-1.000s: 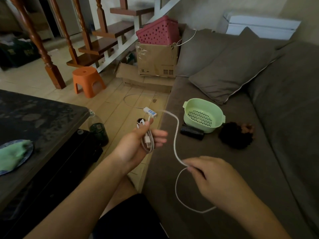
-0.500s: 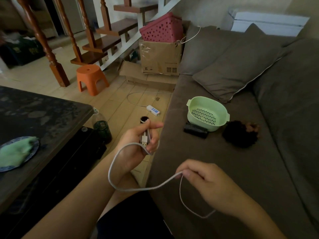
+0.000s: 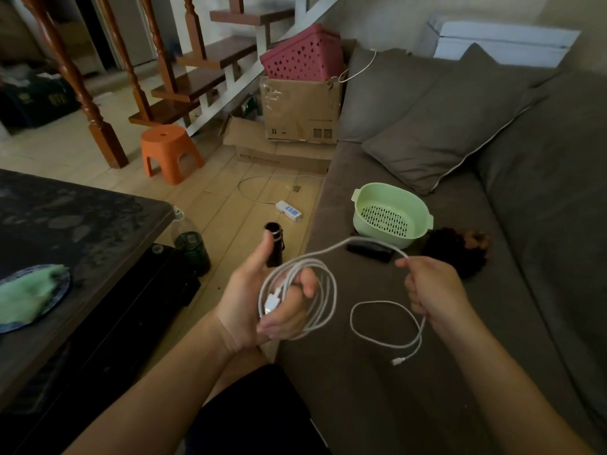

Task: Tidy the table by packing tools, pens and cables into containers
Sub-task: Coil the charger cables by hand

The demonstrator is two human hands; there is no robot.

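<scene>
White cable (image 3: 330,302): held in the air over the front edge of the sofa, between the two hands; several turns are looped round the left fingers, one strand arcs across to the right hand, and the rest drops to the seat.
USB plug (image 3: 271,302): at the coil's inner end, lying against the left fingers.
Small plug (image 3: 397,360): the free end, resting on the seat below a loose loop.
Left hand (image 3: 262,297): palm up, fingers curled through the coil, thumb raised clear of it.
Right hand (image 3: 433,290): thumb and forefinger pinch the strand, the other fingers curled round the cable that hangs from it.
Sofa (image 3: 377,399): grey-brown fabric, running up the right side of the view, with a matching cushion (image 3: 443,126) at the far end.
Green basket (image 3: 363,196): on the seat beyond the hands, its base perforated.
Black object (image 3: 369,249): flat, touching the basket's near side; what it is cannot be told.
Dark fuzzy lump (image 3: 456,247): just right of the basket.
Floor (image 3: 223,205): pale boards carrying a white power strip (image 3: 289,210), a black cylinder (image 3: 275,244) and a green bottle (image 3: 192,246).
Table (image 3: 82,224): dark and mottled, at left, with a plate (image 3: 62,284) holding a green cloth.
Room behind: an orange stool (image 3: 169,149), a wooden staircase (image 3: 203,77), and a cardboard box (image 3: 302,106) with a pink basket (image 3: 303,55) on top.
</scene>
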